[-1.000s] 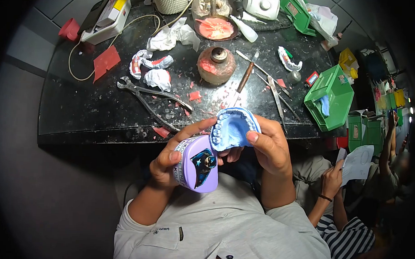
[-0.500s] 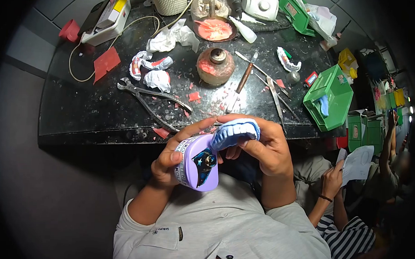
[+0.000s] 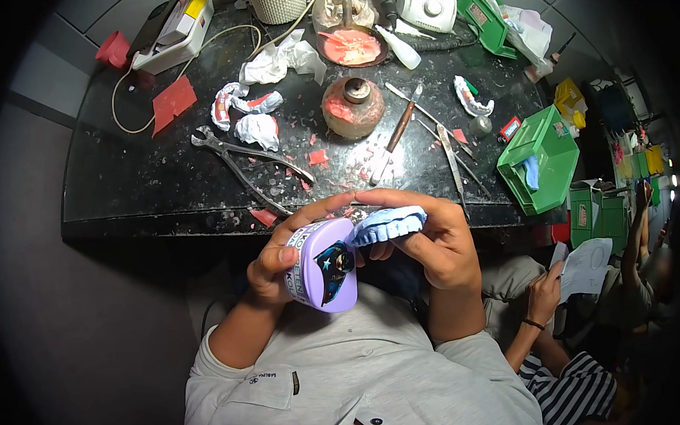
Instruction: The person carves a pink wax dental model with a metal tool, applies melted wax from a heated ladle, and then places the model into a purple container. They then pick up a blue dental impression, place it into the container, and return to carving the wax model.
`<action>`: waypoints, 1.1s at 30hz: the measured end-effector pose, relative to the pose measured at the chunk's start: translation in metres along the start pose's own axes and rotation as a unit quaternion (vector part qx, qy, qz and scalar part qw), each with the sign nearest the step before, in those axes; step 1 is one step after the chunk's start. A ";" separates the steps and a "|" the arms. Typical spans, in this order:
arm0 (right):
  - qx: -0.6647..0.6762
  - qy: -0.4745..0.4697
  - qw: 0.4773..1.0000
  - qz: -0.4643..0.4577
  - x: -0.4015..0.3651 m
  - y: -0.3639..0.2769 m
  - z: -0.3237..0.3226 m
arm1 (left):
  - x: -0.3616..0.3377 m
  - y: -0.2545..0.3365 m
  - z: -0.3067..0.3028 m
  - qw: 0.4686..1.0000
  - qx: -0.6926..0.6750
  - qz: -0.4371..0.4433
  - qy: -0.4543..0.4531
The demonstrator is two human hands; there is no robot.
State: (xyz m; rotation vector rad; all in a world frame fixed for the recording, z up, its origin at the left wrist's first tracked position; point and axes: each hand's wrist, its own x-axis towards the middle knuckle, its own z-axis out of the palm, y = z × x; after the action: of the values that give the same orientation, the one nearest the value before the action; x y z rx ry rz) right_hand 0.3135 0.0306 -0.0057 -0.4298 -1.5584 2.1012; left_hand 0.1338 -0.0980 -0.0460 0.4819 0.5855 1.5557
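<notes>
My left hand (image 3: 272,264) is wrapped round a lilac, rounded plastic case (image 3: 343,299) with lettering on its side and a sticker of a dark costumed figure. In my right hand (image 3: 449,254) is a light-blue dental cast (image 3: 388,225) with a row of teeth, its thumb pressed against the cast's lower edge. The cast's left end overlaps the upper right of the case. Both hands are over my lap in front of the bench edge, index fingertips close together. The fingers behind the case and cast are partly hidden.
On the black bench (image 3: 131,183) lie pliers (image 3: 240,164), white and pink casts (image 3: 258,131), a spirit burner (image 3: 352,112), a wax knife (image 3: 397,132), tweezers (image 3: 451,164) and wax scraps. A green bin (image 3: 540,163) stands right. Beside me, a person's hand (image 3: 544,294) holds paper (image 3: 585,270).
The blue cast has tipped in my right hand, so its teeth now point downward and its upper edge shows. My left hand and the case have barely moved.
</notes>
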 end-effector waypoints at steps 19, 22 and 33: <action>0.083 -0.022 0.992 0.096 0.008 0.004 0.003 | -0.003 -0.013 -0.013 0.995 -0.042 0.012 -0.090; 0.113 -0.019 0.988 0.103 0.010 0.005 0.002 | -0.007 -0.013 -0.013 0.996 -0.015 0.006 -0.090; 0.140 -0.025 0.982 0.123 0.011 -0.003 0.002 | -0.015 -0.011 -0.007 0.986 0.040 -0.046 -0.157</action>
State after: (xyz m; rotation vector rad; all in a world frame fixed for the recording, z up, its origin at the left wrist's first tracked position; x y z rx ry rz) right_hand 0.3039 0.0356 -0.0021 -0.4908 -1.2612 2.4939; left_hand 0.1394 -0.1134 -0.0578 0.7359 0.4210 1.3379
